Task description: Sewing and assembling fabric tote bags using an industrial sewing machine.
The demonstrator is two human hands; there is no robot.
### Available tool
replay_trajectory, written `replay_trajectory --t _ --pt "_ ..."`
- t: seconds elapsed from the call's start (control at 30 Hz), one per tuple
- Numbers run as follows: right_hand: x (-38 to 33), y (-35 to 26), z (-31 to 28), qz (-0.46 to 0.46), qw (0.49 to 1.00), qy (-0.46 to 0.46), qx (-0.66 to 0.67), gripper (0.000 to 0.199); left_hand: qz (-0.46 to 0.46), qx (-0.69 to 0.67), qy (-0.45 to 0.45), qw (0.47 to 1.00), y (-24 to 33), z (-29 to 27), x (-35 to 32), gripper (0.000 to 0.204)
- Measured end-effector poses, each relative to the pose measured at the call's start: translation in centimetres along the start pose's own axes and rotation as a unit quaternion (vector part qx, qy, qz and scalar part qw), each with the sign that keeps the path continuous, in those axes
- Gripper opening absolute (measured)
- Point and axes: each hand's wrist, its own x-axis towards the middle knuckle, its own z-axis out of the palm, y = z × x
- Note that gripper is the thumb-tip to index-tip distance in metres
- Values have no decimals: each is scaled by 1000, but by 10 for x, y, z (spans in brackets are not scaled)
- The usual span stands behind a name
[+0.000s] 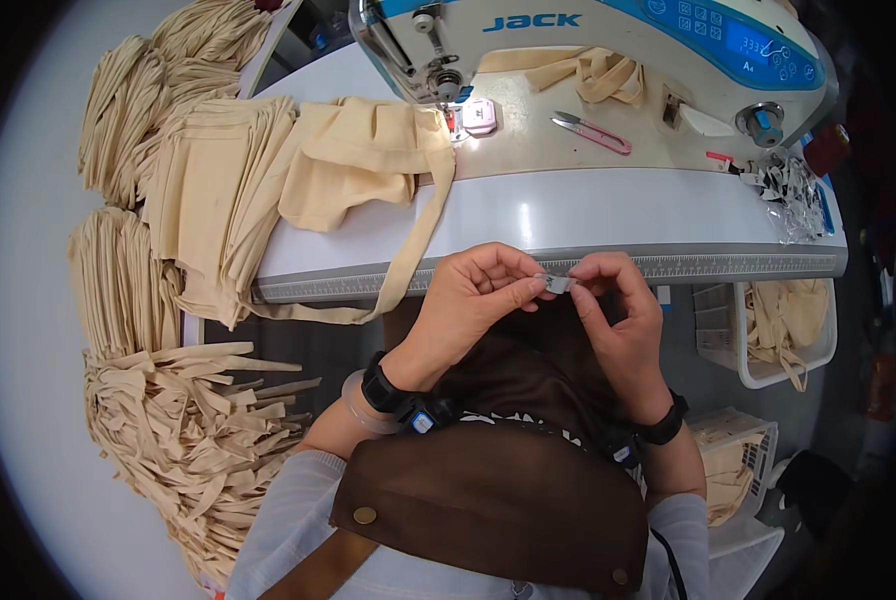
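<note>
The left hand (pixel 458 315) and right hand (pixel 623 325) are pinching a small silvery-grey tag (pixel 559 285). It is showing dark marks nearer the left hand.

Sewing machine (pixel 608 45) across back of bench (pixel 588 208). Cloth piece (pixel 353 155) on bench, left of needle, strap (pixel 423 235) running over front edge. Folded cloth stack (pixel 208 190) left of that; strip bundles (pixel 118 265) further left, loose strips (pixel 188 420) in front. Snips (pixel 598 135) right of needle. Plastic bag (pixel 783 195) at bench's right end. Label (pixel 556 284) between left hand (pixel 468 300) and right hand (pixel 623 310), near front edge. Two baskets (pixel 790 374) right, below bench level, cloth in both.
</note>
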Motion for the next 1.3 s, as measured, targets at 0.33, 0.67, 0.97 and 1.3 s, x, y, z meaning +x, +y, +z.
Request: replay_trajectory --t 0.33,0.67,0.97,1.3 --pt "-12 -29 16 -31 997 49 -47 10 61 4 21 998 0 -11 -19 13" --pt "-24 -31 25 -5 1000 13 14 13 114 -22 -21 993 -5 2 -33 16" --pt "-37 -47 27 -84 996 22 -23 18 92 8 -40 995 0 0 -58 15" --pt "-25 -44 43 -7 996 -9 83 14 133 46 -44 989 9 -16 -49 12"
